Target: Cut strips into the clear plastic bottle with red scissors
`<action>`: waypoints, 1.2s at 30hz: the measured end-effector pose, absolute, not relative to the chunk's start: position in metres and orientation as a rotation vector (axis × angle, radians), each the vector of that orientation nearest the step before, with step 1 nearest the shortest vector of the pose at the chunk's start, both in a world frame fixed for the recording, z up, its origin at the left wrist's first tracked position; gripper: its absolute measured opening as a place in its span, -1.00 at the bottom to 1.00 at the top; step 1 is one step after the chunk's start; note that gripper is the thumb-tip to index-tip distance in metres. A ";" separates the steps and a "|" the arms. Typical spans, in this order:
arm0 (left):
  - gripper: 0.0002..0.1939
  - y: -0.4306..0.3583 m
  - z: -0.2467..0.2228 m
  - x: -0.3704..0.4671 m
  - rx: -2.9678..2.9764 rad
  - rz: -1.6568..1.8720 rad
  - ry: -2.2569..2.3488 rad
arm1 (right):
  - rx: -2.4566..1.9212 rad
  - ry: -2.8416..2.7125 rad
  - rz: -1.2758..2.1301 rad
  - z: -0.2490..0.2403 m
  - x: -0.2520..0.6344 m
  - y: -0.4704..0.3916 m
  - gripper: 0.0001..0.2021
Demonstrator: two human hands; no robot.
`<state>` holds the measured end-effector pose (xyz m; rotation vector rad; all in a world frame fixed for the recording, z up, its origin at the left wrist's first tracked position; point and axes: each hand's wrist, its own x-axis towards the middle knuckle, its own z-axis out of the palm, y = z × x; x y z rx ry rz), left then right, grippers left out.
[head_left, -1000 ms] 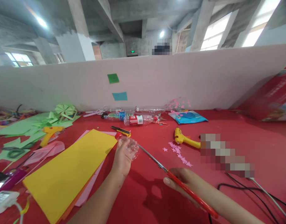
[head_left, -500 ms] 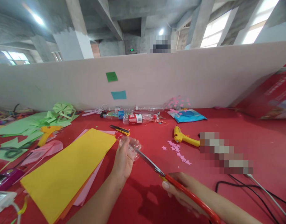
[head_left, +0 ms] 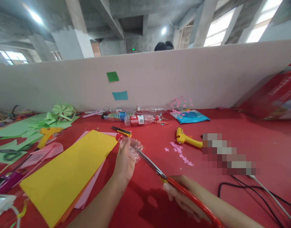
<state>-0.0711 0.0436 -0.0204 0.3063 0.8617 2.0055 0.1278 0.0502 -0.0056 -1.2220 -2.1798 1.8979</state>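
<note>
My left hand point(head_left: 125, 158) is closed around a clear plastic bottle piece point(head_left: 137, 146), holding it above the red table. My right hand point(head_left: 183, 193) grips the red-handled scissors point(head_left: 188, 193). Their metal blades point up and left, and the tips meet the clear plastic beside my left fingers. Whether the blades are cutting into it I cannot tell. Behind the left hand lies a yellow and black utility knife point(head_left: 122, 131). Sheets of yellow paper point(head_left: 71, 174), with orange and pink ones below, lie left of my forearm.
Pink paper stars point(head_left: 180, 153) and a yellow glue gun point(head_left: 186, 138) lie to the right, near a blurred power strip and cables point(head_left: 245, 186). Plastic bottles point(head_left: 137, 119) and a blue packet point(head_left: 191, 117) line the partition point(head_left: 195, 76). Green paper point(head_left: 22, 123) and another glue gun point(head_left: 47, 135) are at left.
Both hands keep nearly the same pose, with the scissor tips still at the clear plastic. The whole view has shifted very slightly.
</note>
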 end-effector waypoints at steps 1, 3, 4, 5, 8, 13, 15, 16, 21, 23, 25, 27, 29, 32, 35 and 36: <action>-0.82 0.044 -0.020 -0.071 0.323 2.005 0.863 | -1.243 -2.167 1.895 -0.006 0.127 0.050 -0.57; -0.81 0.044 -0.021 -0.072 0.354 2.007 0.863 | -1.313 -2.150 1.873 -0.008 0.126 0.049 -0.57; -0.81 0.044 -0.021 -0.072 0.359 2.011 0.864 | -1.349 -2.161 1.843 -0.009 0.125 0.049 -0.57; -0.81 0.044 -0.022 -0.073 0.359 2.013 0.866 | -1.370 -2.184 1.805 -0.009 0.124 0.049 -0.56; -0.80 0.045 -0.024 -0.075 0.360 2.017 0.886 | -1.345 -2.243 1.732 -0.010 0.122 0.050 -0.54; -0.80 0.044 -0.023 -0.075 0.403 2.024 0.896 | -1.330 -2.160 1.866 -0.010 0.122 0.048 -0.51; -0.77 0.043 -0.020 -0.072 0.411 2.008 0.904 | -1.258 -2.171 1.860 -0.009 0.124 0.047 -0.48; -0.75 0.043 -0.019 -0.070 0.409 2.000 0.908 | -1.225 -2.176 1.852 -0.008 0.125 0.046 -0.47; -0.72 0.042 -0.016 -0.065 0.395 1.983 0.917 | -1.262 -2.136 1.897 -0.007 0.123 0.044 -0.50; -0.73 0.043 -0.017 -0.065 0.394 1.988 0.915 | -1.322 -2.124 1.861 -0.008 0.120 0.043 -0.53; -0.73 0.044 -0.019 -0.066 0.394 1.994 0.911 | -1.327 -2.134 1.818 -0.009 0.118 0.042 -0.54; -0.72 0.044 -0.020 -0.067 0.396 2.000 0.908 | -1.310 -2.139 1.817 -0.009 0.117 0.042 -0.54; -0.70 0.045 -0.021 -0.068 0.399 2.008 0.912 | -1.313 -2.126 1.838 -0.010 0.117 0.043 -0.54; -0.71 0.044 -0.023 -0.069 0.443 2.010 0.938 | -1.302 -2.120 1.868 -0.010 0.119 0.044 -0.54; -0.73 0.043 -0.027 -0.068 0.518 1.962 0.971 | -1.252 -2.128 1.882 -0.011 0.122 0.045 -0.51; -0.73 0.043 -0.028 -0.067 0.535 1.946 0.974 | -1.240 -2.125 1.884 -0.012 0.123 0.045 -0.50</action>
